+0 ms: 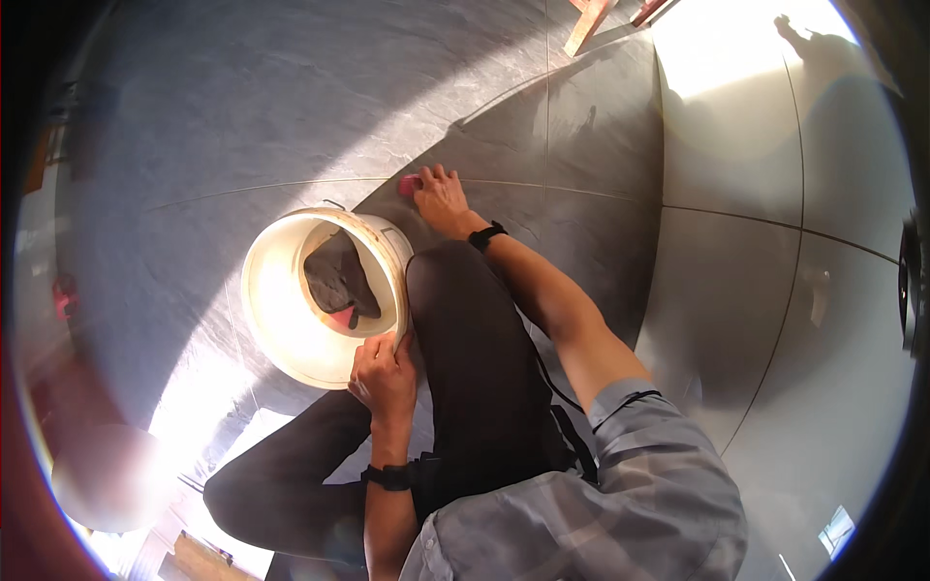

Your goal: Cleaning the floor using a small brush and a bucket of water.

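A tall white plastic bucket (280, 348) is tilted on the floor in front of my knees, its mouth towards me. My left hand (383, 374) grips its near rim, thumb over the edge. Inside, at the bottom, lies a dark grey cloth (330, 276) with a red piece (341, 317) beneath it, mostly hidden. Beyond my raised knee, my right hand (441, 197) reaches down to the floor with its fingers around a small pink object (408, 184). The fingers cover part of that object, so its kind is unclear.
Grey floor tiles (240, 109) carry a bright band of sunlight. A pale tiled wall (726, 290) rises on the right. Wooden furniture legs (588, 29) stand at the top. Far left is a red object (65, 296), and a blurred round object (105, 476) is at lower left.
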`<state>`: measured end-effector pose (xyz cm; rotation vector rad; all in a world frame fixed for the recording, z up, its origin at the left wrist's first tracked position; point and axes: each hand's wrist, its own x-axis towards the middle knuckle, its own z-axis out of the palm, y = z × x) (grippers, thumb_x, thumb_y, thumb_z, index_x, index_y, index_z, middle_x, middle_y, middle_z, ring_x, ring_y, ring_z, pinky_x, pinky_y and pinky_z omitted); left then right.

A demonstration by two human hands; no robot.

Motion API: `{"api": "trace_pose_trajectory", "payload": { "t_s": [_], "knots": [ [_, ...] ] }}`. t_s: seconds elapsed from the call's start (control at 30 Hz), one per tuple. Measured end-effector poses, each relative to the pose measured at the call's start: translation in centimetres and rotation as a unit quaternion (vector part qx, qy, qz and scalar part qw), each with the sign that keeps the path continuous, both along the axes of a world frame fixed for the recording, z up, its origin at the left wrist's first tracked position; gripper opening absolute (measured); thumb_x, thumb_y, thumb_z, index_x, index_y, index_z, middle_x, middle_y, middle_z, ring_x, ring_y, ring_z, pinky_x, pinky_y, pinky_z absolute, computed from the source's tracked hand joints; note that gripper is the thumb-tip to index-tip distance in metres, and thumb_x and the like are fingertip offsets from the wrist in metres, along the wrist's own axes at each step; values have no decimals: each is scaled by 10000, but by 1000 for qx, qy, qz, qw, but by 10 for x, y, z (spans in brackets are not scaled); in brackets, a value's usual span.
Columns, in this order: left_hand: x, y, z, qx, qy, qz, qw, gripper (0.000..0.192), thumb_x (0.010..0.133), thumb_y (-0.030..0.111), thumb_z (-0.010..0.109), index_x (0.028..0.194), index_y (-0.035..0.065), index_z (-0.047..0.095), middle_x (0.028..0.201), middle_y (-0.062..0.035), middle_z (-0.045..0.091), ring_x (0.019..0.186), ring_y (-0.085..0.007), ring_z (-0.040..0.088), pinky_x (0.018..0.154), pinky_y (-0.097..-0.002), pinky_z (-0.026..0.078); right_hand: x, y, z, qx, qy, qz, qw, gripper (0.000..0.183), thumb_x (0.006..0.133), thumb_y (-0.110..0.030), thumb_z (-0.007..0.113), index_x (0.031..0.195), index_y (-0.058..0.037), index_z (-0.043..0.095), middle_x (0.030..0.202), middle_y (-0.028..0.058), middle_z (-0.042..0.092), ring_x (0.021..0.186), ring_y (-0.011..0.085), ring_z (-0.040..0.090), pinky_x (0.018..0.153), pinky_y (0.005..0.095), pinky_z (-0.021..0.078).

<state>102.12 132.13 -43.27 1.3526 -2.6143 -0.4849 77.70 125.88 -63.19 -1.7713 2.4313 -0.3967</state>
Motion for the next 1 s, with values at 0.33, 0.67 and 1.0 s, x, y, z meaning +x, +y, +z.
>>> {"api": "trace_pose_trajectory", "payload": {
  "t_s": [0.33, 0.67, 1.0],
  "knots": [
    [1, -1, -22, -45, -5, 126, 991, 115, 816, 178, 715, 849, 70, 697, 793, -59, 633, 755, -271, 619, 654, -392, 472, -166, 172, -32, -18, 11, -71, 997, 207, 841, -129, 625, 1046, -147, 644, 1081, 54, 588, 977, 285, 566, 749, 444, 460],
    [-41, 10, -55, -90, -15, 152, 984, 102, 776, 169, 743, 820, 90, 696, 810, -29, 648, 761, -260, 631, 651, -383, 474, -72, -64, -80, -114, -118, -3, 986, 203, 823, -211, 532, 926, -110, 675, 1133, 100, 556, 1060, 304, 533, 831, 471, 439],
    [-39, 2, -43, -81, 42, 144, 985, 141, 685, 126, 784, 760, 96, 667, 770, -7, 617, 717, -225, 618, 625, -369, 478, -159, 101, -49, -21, -30, 37, 999, 319, 780, -130, 636, 1096, -171, 640, 1028, 63, 539, 961, 305, 554, 745, 471, 454]
  ]
}}
